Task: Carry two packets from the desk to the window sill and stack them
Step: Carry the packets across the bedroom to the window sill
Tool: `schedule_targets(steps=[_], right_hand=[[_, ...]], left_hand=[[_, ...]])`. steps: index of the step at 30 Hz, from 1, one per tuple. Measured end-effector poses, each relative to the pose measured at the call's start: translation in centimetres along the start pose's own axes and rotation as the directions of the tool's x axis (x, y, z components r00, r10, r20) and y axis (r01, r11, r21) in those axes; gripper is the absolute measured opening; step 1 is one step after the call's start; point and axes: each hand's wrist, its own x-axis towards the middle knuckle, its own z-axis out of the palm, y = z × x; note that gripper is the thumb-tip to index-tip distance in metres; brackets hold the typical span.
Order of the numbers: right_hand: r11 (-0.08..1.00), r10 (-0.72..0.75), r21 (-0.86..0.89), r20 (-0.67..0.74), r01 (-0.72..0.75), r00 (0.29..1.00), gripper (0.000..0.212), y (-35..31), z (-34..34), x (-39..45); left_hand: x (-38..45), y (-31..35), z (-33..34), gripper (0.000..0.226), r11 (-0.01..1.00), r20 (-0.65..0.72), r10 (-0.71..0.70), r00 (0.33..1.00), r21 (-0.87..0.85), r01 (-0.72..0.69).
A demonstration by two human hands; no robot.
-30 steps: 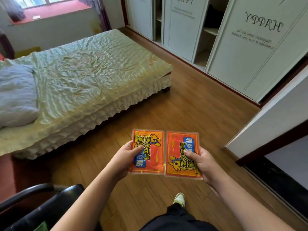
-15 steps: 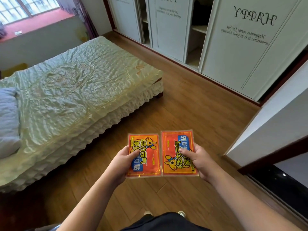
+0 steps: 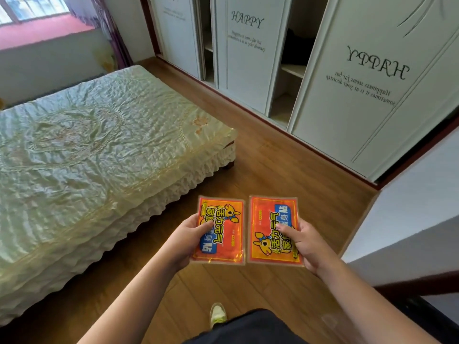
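I hold two flat orange packets side by side in front of me, above the wooden floor. My left hand (image 3: pixel 185 238) grips the left packet (image 3: pixel 224 229) by its left edge, thumb on top. My right hand (image 3: pixel 301 242) grips the right packet (image 3: pixel 270 227) by its right edge. Both packets face up and show yellow lettering and a blue label. Their inner edges lie close together, with a narrow gap between them. The reddish window sill (image 3: pixel 42 33) is far off at the top left, below a barred window.
A bed (image 3: pixel 99 150) with a pale green quilted cover fills the left. White sliding wardrobe doors (image 3: pixel 347 95) line the right wall. A white wall corner (image 3: pixel 409 219) juts in at right. Wooden floor (image 3: pixel 273 155) runs between bed and wardrobe towards the window. My shoe (image 3: pixel 218 314) shows below.
The view has moved forward and turned right along the bed; the black chair and pillow have left the frame. Both hands keep holding the packets, which have drifted slightly apart.
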Motion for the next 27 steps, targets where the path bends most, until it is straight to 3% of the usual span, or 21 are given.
schedule_targets(steps=[12,21,27], right_hand=[[1.000,-0.013,0.027,-0.049,0.015,0.999,0.034,-5.2,1.4,9.6],[0.998,-0.005,0.059,-0.058,0.009,0.998,0.034,-9.4,-3.2,18.4],[0.997,-0.033,0.069,-0.015,0.034,0.999,0.043,-16.4,-6.9,24.5]], left_hand=[[10.3,8.5,-1.4,0.024,1.000,0.103,-0.006,0.995,0.006,0.005],[19.0,13.9,2.8,0.021,0.999,0.073,-0.038,0.997,0.042,0.035],[24.8,19.1,6.4,0.019,0.998,0.046,-0.040,0.998,-0.055,0.043]])
